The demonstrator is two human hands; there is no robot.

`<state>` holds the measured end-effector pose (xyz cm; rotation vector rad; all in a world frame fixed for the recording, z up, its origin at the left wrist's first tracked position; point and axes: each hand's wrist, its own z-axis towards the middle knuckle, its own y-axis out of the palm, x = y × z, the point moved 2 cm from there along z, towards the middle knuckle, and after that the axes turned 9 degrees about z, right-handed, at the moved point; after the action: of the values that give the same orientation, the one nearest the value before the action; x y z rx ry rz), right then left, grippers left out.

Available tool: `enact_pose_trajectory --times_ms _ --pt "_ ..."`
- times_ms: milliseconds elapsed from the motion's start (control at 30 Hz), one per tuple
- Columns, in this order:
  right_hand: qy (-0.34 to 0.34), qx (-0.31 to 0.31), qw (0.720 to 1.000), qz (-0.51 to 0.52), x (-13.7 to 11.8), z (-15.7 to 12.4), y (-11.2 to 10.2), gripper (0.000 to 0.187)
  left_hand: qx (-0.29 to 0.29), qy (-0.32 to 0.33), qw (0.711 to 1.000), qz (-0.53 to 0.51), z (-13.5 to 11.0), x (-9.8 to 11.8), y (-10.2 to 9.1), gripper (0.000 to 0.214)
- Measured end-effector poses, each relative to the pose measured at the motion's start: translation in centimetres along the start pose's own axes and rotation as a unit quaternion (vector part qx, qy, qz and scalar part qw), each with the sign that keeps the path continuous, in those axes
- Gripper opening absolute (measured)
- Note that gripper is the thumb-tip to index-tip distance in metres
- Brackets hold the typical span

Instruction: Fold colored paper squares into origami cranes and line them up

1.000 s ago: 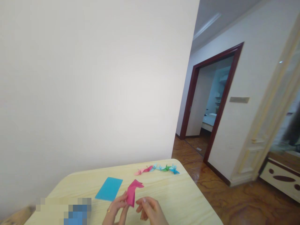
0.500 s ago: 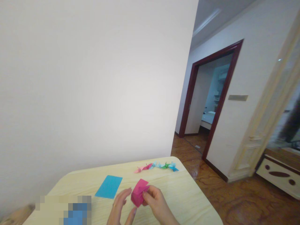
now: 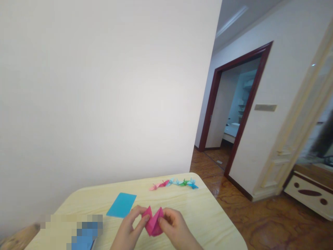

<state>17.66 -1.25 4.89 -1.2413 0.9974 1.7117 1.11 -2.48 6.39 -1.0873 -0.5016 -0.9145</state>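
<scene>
A folded piece of magenta paper (image 3: 153,224) is held between both hands just above the pale wooden table (image 3: 203,211), near its front edge. My left hand (image 3: 128,231) pinches the paper's left side with thumb and fingers. My right hand (image 3: 177,231) pinches its right side. The paper is spread into a shape with two upper points.
A flat blue sheet of paper (image 3: 121,205) lies left of the hands. A row of several small folded paper cranes (image 3: 174,183) in pink, blue and green sits at the table's far edge. A white wall stands behind; a doorway (image 3: 234,114) and wooden floor lie to the right.
The magenta paper went from hanging in my left hand alone to being gripped by both hands, and it has been spread open into a two-pointed shape.
</scene>
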Motion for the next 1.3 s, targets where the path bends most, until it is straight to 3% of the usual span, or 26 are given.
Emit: enact_pose_trajectory --times_ms 200,367,533,700,900,1100,1233,1300 --pt "-0.009 0.003 1.000 0.023 -0.8 -0.2 -0.3 0.022 0.011 -0.067 0.995 -0.068 -0.3 -1.9 -0.5 0.027" --pt "-0.005 -0.011 0.998 0.067 -1.2 -0.1 0.4 0.025 0.023 -0.075 0.995 -0.060 -0.6 -2.2 -0.4 0.031" --pt "-0.024 0.028 0.999 0.024 -1.3 0.2 0.1 0.028 0.037 -0.064 0.997 -0.024 -0.6 -1.9 -0.7 0.025" --pt "0.006 0.047 0.999 -0.005 -1.3 0.4 -0.4 0.040 0.064 -0.063 0.996 0.004 -0.6 -2.4 -1.1 0.022" --pt "0.075 0.011 0.994 0.072 -0.6 0.3 0.1 0.050 0.065 -0.068 0.995 -0.012 -0.5 -2.2 -1.4 0.024" --pt "0.049 0.013 0.990 0.132 0.0 -0.2 0.2 0.057 0.070 -0.092 0.993 -0.038 -0.5 -2.2 -1.6 0.032" --pt "0.023 -0.063 0.997 0.038 0.1 -1.0 0.5 0.049 0.092 -0.111 0.985 -0.094 -0.1 -2.6 -1.4 0.039" --pt "0.022 -0.032 0.998 -0.043 0.4 -1.1 0.5 0.043 0.097 -0.121 0.980 -0.124 0.3 -2.9 -1.0 0.042"
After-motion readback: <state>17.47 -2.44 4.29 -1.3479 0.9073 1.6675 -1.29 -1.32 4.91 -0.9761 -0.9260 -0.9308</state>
